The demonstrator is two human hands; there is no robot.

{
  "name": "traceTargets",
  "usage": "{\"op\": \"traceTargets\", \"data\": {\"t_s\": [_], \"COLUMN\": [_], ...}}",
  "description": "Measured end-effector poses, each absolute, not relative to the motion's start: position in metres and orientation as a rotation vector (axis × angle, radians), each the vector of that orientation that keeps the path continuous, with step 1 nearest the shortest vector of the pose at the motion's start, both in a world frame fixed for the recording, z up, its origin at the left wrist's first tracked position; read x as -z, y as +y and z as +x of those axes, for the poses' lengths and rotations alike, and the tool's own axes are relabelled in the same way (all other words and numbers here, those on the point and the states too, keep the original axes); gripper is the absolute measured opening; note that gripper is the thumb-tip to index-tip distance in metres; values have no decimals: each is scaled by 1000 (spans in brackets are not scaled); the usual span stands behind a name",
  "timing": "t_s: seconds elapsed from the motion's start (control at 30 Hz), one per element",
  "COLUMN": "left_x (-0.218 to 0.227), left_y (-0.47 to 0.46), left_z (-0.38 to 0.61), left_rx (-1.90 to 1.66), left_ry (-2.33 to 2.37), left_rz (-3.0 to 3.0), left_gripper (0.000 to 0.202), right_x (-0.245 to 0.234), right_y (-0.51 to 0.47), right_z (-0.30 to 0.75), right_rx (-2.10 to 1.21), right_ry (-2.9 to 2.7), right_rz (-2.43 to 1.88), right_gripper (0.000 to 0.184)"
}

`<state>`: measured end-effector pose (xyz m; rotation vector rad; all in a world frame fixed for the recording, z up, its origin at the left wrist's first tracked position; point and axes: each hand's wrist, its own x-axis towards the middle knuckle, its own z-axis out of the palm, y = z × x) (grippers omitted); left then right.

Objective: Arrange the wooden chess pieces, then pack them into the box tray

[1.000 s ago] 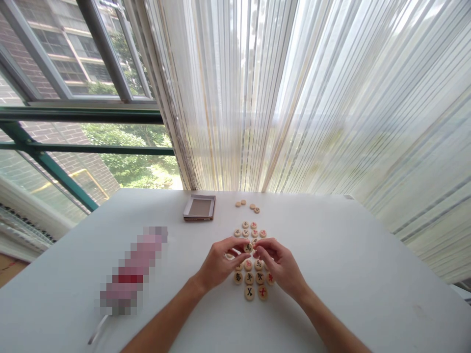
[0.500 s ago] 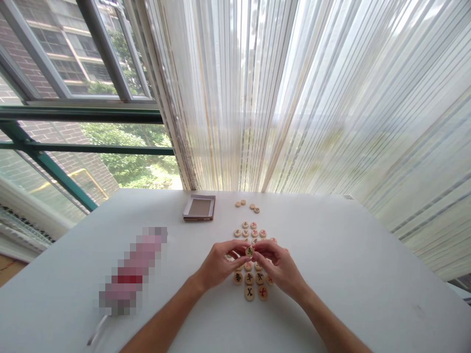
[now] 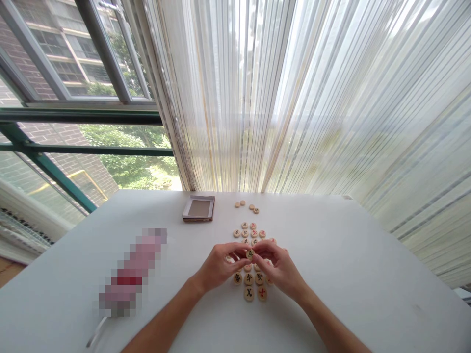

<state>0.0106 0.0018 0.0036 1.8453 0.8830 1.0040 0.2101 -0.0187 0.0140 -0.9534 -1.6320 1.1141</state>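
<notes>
Between my two hands is a round wooden Chinese chess piece [image 3: 250, 254] with a black character, its face turned toward me. My left hand [image 3: 220, 264] pinches it from the left, and my right hand [image 3: 276, 264] has its fingertips at its right side. Both hands hover over a pattern of similar pieces laid in rows on the white table. Nearest me lie a black-marked piece [image 3: 249, 293] and a red-marked piece [image 3: 262, 293]. Other black and red pieces show beyond the hands, and my fingers hide the middle of the pattern.
Several loose pieces [image 3: 251, 207] lie farther back. A shallow open box [image 3: 199, 208] sits at the back left of the white table [image 3: 353, 274]. A blurred pink object [image 3: 132, 274] is at the left. Curtains [image 3: 257, 98] hang behind the table's far edge.
The held chess piece has dropped slightly and tilted, so its character looks partly covered or foreshortened. Both hands stay close together in nearly the same place.
</notes>
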Motion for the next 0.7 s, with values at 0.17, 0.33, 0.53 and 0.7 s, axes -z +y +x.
{"op": "traceTargets", "data": {"t_s": [0.17, 0.33, 0.53, 0.7], "left_x": [-5, -7, -8, -6], "left_y": [-3, -6, -3, 0], "left_z": [14, 16, 12, 11], "left_rx": [-997, -961, -977, -1033], "left_ry": [844, 827, 863, 868], "left_rz": [1879, 1893, 1903, 1886], "left_gripper": [31, 27, 31, 29], "right_x": [-6, 1, -2, -3], "right_y": [-17, -18, -19, -19], "right_z": [209, 208, 208, 206], "right_rx": [-1089, -1049, -1116, -1121], "right_ry": [-1630, -1603, -1574, -1572], "right_rz": [-1032, -1092, -1005, -962], "right_gripper": [16, 18, 17, 16]}}
